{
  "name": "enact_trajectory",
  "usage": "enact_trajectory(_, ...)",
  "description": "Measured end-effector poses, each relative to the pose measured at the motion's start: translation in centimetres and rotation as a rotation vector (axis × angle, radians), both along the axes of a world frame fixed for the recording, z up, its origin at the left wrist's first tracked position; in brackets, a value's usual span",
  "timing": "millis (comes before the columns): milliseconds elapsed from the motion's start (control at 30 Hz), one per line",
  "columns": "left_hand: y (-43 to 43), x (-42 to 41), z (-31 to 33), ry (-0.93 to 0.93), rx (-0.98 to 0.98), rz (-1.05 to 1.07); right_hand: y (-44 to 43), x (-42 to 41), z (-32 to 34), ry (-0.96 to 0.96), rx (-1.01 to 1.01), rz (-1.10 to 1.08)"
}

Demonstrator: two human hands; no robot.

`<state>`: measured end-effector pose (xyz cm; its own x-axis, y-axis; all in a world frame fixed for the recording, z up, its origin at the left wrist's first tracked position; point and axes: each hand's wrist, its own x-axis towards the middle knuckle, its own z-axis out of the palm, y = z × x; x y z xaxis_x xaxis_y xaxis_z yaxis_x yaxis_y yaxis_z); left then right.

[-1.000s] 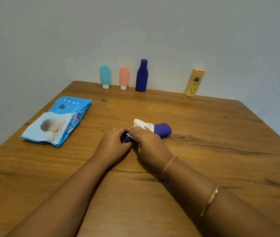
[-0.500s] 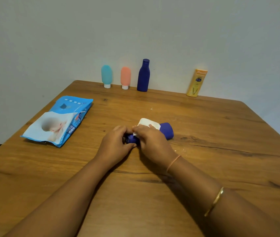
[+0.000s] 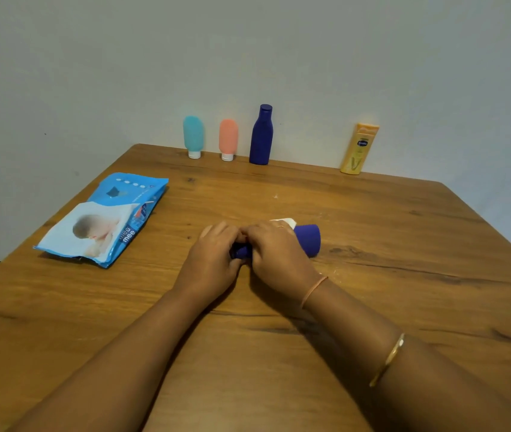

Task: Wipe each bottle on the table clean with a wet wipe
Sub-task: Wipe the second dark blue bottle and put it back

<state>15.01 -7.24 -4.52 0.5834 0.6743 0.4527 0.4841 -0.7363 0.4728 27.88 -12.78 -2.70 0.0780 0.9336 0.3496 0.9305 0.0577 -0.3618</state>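
Hands meet at mid-bench over a dark blue bottle lying on its side: the left hand grips its narrow end, the right hand presses a white wipe around its middle. Four other bottles stand by the wall; a wipes pack lies left.

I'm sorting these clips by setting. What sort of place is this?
Probably a room in a home: a wooden table pushed against a plain wall, with toiletry bottles and a baby-wipes pack on it.
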Motion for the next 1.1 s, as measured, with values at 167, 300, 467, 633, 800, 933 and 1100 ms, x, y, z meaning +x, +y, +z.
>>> enact_trajectory(167, 0.3, -0.1, -0.3, -0.003, 0.064, -0.017, -0.3, 1.7, 0.2, 0.012, 0.037, -0.041)
enact_trajectory(300, 0.3, 0.1, -0.2, -0.014, 0.061, 0.005, -0.5, 4.4, 0.6, 0.220, -0.059, -0.287)
enact_trajectory(467, 0.4, 0.4, -0.4, -0.028, 0.079, 0.027, -0.3, 0.9, 0.4, 0.066, -0.010, -0.195)
enact_trajectory(633, 0.2, 0.1, -0.5, -0.039, 0.103, 0.029, -0.3, -0.7, 0.6, -0.032, -0.011, -0.005)
enact_trajectory(800, 0.3, 0.0, -0.1, -0.037, 0.039, 0.011, -0.6, 2.2, 0.6, 0.026, -0.021, -0.100)
enact_trajectory(933, 0.9, -0.3, -0.4, -0.053, -0.101, 0.037, -1.4, 5.1, -0.1, 0.235, -0.044, -0.172)
enact_trajectory(1100, 1.1, -0.4, 0.0, -0.173, -0.272, 0.025, -0.7, 6.5, 0.2, 0.484, -0.067, -0.229)
